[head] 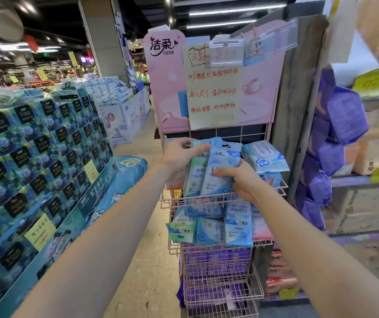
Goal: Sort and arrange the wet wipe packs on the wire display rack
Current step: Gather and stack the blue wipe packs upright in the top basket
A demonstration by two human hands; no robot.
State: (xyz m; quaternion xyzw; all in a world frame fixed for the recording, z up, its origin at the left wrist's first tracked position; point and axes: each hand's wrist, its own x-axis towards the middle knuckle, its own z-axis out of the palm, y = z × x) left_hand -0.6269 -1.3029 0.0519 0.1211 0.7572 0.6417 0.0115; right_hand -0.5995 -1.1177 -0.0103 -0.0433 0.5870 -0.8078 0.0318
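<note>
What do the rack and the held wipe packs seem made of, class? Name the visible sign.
Wire display rack: probably pink-coated metal wire; thin rigid grid. Wet wipe packs: apparently soft, glossy plastic film; it creases and shines.

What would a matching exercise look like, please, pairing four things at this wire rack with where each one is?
Things
1. green pack
2. blue pack
3. purple packs
4. handwritten sign

Places
A. in the lowest baskets of the wire rack
B. fixed to the pink board above the baskets
C. gripped near its top by the left hand
D. under the thumb of the right hand

Pairs: 1-C, 2-D, 3-A, 4-B
</note>
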